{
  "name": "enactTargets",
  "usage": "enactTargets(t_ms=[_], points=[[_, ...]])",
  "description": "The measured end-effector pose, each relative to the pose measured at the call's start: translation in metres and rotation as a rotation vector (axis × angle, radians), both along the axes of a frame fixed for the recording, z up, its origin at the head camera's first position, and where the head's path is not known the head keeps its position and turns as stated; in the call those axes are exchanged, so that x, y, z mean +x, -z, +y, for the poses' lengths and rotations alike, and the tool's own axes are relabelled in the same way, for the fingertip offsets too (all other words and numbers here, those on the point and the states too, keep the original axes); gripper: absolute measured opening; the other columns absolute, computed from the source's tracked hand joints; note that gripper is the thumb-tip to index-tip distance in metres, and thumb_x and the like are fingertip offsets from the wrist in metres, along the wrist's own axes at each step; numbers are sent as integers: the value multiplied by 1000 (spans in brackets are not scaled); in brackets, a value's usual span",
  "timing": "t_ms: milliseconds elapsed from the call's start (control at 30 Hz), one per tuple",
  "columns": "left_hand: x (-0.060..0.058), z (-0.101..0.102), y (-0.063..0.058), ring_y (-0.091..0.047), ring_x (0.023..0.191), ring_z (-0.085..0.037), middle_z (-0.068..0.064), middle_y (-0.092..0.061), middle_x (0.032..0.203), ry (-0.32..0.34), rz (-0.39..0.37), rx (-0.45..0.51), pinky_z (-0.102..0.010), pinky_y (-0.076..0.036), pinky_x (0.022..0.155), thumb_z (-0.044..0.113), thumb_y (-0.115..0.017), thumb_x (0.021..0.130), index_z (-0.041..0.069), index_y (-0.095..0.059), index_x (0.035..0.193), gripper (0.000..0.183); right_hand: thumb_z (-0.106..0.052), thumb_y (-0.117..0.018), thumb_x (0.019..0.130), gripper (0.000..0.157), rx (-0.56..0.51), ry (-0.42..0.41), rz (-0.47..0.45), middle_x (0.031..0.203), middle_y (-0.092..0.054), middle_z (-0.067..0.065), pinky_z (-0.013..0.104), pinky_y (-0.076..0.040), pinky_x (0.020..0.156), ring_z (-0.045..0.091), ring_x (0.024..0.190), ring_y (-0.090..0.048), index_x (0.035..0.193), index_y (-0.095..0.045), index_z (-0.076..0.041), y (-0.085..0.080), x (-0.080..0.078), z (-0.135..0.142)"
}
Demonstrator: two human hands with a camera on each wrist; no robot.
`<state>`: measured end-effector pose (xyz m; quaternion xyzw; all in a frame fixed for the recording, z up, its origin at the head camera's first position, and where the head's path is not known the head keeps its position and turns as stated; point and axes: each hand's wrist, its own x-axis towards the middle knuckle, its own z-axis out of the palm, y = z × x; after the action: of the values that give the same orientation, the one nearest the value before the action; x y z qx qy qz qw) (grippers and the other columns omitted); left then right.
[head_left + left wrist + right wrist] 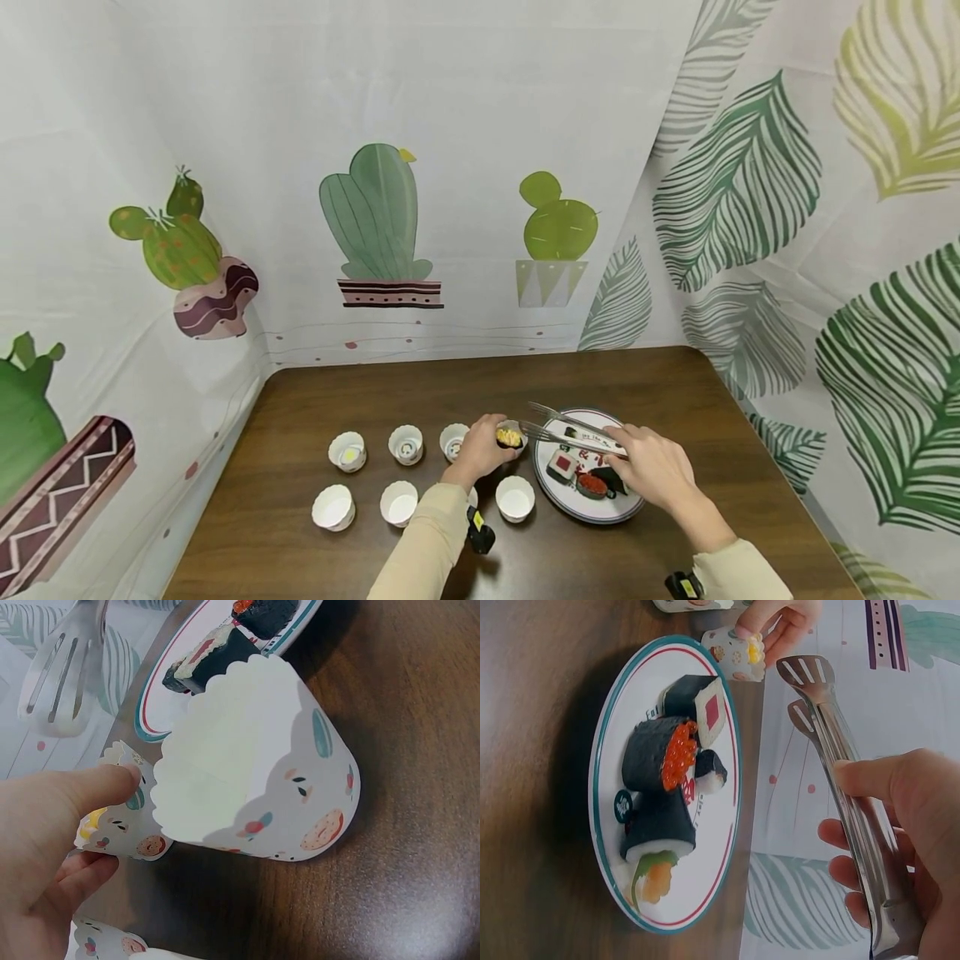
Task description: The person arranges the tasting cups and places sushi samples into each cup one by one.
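Observation:
My left hand (480, 450) grips a small patterned paper cup (127, 825) with its thumb and fingers. A sushi piece with yellow topping (508, 437) sits in that cup. In my right hand (660, 467) are metal tongs (847, 802) with slotted ends; they point left over the plate, the tips close to the held cup and apart from each other. On the round plate (739, 780) lie a square roll with a red centre (561, 467), a roe-topped sushi (660, 755), a dark cone-shaped roll (660, 832) and a small black-and-white piece (711, 771).
Scalloped paper cups stand in two rows left of the plate. The back row's left cup (347, 452) holds something yellow, and the cup beside it (406, 445) a small roll. A front cup (515, 500) shows a bare inside; my left forearm partly covers another.

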<state>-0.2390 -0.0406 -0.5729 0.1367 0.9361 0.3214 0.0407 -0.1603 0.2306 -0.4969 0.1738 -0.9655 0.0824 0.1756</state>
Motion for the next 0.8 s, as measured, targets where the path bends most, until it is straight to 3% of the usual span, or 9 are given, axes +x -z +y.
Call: enactTargets(t_ms=[400,800], points=[[-3,1,0,-56,108,-30,-14,-56,120,1,25,-20,-42,-45,89,23,-79,68,4,-54,123,63,-32,-72,74,43,16,72,-52,95,-66,7,38,-46,52,27,83,-63,112,-65,-13,-1,3,16],[-2,1,3,-56,108,-29,-14,-57,120,2,27,-24,-42,-45,90,24,-79,67,4,-54,123,64,-29,-72,73,40,14,95,-48,92,-66,7,41,-47,54,28,81,-63,109,-66,-13,5,8,27]])
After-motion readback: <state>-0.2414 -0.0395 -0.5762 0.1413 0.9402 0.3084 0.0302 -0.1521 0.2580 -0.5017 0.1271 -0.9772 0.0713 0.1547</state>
